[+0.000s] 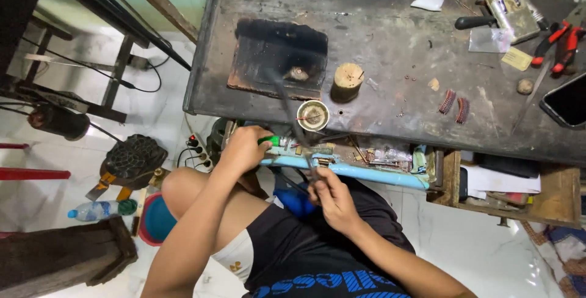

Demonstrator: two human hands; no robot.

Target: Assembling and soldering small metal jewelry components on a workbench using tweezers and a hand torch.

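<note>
The long, dark, scorched metal workbench (378, 60) carries a charred black rectangular block (274, 60) at about ten o'clock, a short round wooden stump (347, 81) just right of it, and a small round metal dish (313, 115) at the near edge. At six o'clock the right hand (332, 197) grips a long thin torch-like metal tool (290, 112) aimed at the block, so heating looks under way. The left hand (244, 148) is closed around a small green-tipped object (271, 141) by the cluttered open drawer (348, 157); steady aim matters next.
</note>
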